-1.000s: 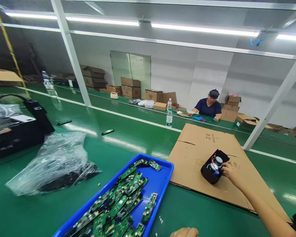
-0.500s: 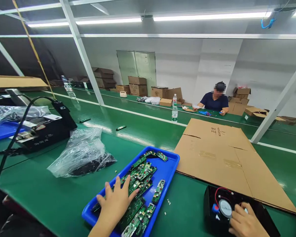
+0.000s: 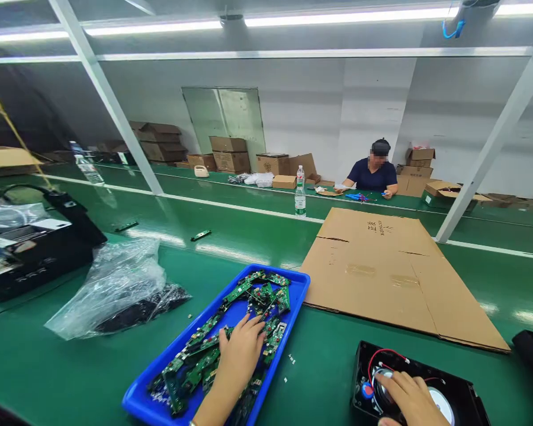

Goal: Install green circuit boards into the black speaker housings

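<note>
My left hand point(image 3: 243, 340) reaches into a blue plastic tray point(image 3: 296, 299), fingers stretched out and touching the green circuit boards point(image 3: 204, 361) heaped there. The boards are long and narrow and lie at all angles. On the right, my right hand point(image 3: 408, 393) rests over a black speaker box point(image 3: 459, 384), its fingers extended onto a round speaker point(image 3: 379, 395). Beside that speaker sits a small blue and red part point(image 3: 366, 390), and a red wire point(image 3: 384, 350) loops above it. A second round white speaker point(image 3: 442, 405) shows partly behind the hand.
A flattened cardboard sheet point(image 3: 382, 278) lies beyond the speaker box. Left of the tray is a plastic bag point(image 3: 119, 284) with something black inside. A black machine point(image 3: 39, 248) stands farther left. Water bottles point(image 3: 300, 198) and a seated person point(image 3: 373, 171) are across the bench.
My left hand has moved right across the tray, and the boards are spread differently. My right hand has shifted left onto the first speaker. The camera view has turned rightward.
</note>
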The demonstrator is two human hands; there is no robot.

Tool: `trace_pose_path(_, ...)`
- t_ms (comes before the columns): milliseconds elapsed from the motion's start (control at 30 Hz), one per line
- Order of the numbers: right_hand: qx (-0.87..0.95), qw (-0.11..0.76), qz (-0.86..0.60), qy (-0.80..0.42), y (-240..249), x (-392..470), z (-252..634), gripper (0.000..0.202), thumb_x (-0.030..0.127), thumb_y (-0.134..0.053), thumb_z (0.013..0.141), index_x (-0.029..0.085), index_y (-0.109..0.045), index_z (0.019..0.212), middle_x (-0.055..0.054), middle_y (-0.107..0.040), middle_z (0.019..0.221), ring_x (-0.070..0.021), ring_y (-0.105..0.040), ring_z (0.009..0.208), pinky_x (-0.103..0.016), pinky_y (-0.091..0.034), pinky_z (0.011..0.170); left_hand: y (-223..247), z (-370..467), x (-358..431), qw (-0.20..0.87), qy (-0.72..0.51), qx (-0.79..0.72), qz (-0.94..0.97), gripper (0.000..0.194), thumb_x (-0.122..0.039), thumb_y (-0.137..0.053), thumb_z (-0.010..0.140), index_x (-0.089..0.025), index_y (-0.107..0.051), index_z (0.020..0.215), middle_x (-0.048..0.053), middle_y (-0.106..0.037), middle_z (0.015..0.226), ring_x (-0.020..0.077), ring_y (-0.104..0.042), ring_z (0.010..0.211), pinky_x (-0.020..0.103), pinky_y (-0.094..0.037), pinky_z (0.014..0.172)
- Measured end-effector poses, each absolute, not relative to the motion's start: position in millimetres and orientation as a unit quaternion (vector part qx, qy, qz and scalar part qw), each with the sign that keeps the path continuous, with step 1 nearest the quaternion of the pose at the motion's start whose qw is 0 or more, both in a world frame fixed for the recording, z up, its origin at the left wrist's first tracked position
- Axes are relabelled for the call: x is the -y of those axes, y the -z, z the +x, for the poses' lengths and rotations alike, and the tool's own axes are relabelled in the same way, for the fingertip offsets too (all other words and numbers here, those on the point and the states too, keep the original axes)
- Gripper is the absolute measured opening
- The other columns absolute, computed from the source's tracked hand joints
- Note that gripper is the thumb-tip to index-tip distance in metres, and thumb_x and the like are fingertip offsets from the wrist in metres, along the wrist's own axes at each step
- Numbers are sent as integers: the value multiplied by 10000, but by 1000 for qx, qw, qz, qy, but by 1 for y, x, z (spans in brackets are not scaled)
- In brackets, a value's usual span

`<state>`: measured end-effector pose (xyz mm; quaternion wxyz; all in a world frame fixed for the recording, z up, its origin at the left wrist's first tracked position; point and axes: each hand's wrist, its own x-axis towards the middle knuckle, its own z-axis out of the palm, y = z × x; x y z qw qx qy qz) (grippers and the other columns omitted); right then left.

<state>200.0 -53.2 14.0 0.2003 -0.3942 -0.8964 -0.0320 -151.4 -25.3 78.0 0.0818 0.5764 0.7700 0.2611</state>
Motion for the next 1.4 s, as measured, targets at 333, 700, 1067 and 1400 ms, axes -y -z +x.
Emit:
trace_pose_path(333, 618, 411, -461, -486, -83, 53, 155, 601, 569, -451, 852, 217, -413, 1338, -31, -576, 789, -148, -531, 656, -281, -460, 652, -108, -109, 49, 294, -525, -631, 489, 283, -429, -568, 681, -190, -655, 805, 101, -667, 970, 280, -637, 868, 428, -550, 772)
trace_pose_path(700, 468, 585, -389, -536, -89, 52, 145, 395, 561, -622, 777, 186, -642, 898, -51, -655, 688, -189, -619, 752, -327, -477, 767, -96, -27, 38, 579, -557, -465, 371, 465, -331, -776, 601, -157, -644, 1011, 70, -610, 970, 185, -614, 780, 274, -546, 638)
trace_pose_path(1067, 353, 573, -408, -617, -86, 61, 142, 393, 494, -771, 649, 144, -673, 798, 18, -538, 572, -82, -506, 522, -197, -390, 517, -92, -34, 44, 658, -561, -422, 271, 459, -390, -859, 525, -194, -666, 892, 16, -665, 855, 59, -487, 568, 149, -406, 497)
trace_pose_path(1400, 356, 521, -270, -727, -90, 72, 140, 325, 444, -804, 619, 187, -609, 664, 31, -526, 512, -103, -481, 534, -348, -424, 806, -96, -23, 52, 780, -477, -346, 211, 485, -463, -863, 475, -146, -703, 804, 33, -633, 673, 115, -574, 608, 200, -493, 581)
